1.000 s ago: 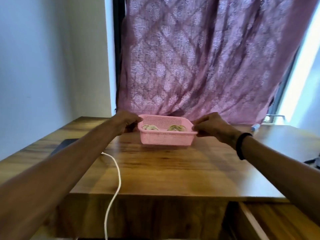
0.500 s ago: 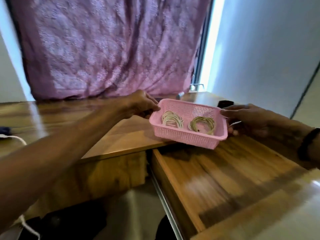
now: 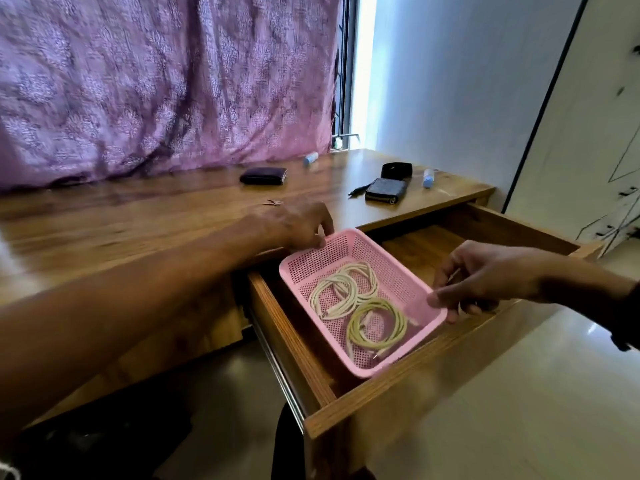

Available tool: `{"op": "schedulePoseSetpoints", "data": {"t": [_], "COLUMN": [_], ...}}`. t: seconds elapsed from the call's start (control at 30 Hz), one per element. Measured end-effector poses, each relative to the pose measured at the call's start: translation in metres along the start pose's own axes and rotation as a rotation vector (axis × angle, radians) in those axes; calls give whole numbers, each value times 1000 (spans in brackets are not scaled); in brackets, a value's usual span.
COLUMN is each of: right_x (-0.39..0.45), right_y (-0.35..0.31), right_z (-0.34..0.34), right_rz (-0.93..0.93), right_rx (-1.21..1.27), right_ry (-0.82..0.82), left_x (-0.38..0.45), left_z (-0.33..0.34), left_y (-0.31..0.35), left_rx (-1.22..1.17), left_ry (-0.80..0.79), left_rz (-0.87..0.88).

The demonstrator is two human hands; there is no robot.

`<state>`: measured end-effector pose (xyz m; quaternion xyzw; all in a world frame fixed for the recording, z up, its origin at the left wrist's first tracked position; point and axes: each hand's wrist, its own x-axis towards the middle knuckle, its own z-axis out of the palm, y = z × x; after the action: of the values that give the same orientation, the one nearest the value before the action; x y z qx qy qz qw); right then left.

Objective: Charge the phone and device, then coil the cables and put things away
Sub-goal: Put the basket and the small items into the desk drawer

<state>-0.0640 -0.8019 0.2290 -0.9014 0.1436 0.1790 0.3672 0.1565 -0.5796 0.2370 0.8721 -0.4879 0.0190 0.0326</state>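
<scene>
A pink mesh basket (image 3: 398, 271) sits inside the open wooden drawer (image 3: 398, 386) of the desk. Two coiled cables lie in it: a white coil (image 3: 341, 291) toward the back and a yellowish coil (image 3: 375, 327) toward the front. My left hand (image 3: 298, 220) reaches over the desk edge, its fingers curled on the basket's far corner rim. Over the drawer, my right hand (image 3: 485, 275) pinches the basket's right rim between thumb and fingers.
On the wooden desk top (image 3: 138, 220) lie a black wallet (image 3: 264, 175), a patterned pouch (image 3: 386, 190), a black item (image 3: 396, 169) and two small blue-and-white tubes (image 3: 310, 158) (image 3: 428, 177). A purple curtain hangs behind. A white cupboard (image 3: 606, 133) stands at right.
Both hands carried the basket from the desk top to the right and lowered it into the open drawer. My view swung right with it.
</scene>
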Motion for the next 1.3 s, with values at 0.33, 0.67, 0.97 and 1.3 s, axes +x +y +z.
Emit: {"op": "schedulePoseSetpoints", "data": {"t": [0.33, 0.67, 0.97, 1.3], "right_x": [29, 45, 132, 286], "right_y": [-14, -32, -89, -152], "right_z": [30, 23, -14, -9], "right_rz": [17, -34, -353, -250], "right_rx": [-395, -567, -372, -48], "right_ry": [-15, -181, 463, 678], "left_x": [-11, -13, 27, 60], "left_z": [32, 47, 28, 53], "left_y": [20, 7, -63, -166], "left_rx": [338, 214, -32, -439], "left_ry": [18, 64, 576, 786], "left_rz": [74, 70, -139, -611]}}
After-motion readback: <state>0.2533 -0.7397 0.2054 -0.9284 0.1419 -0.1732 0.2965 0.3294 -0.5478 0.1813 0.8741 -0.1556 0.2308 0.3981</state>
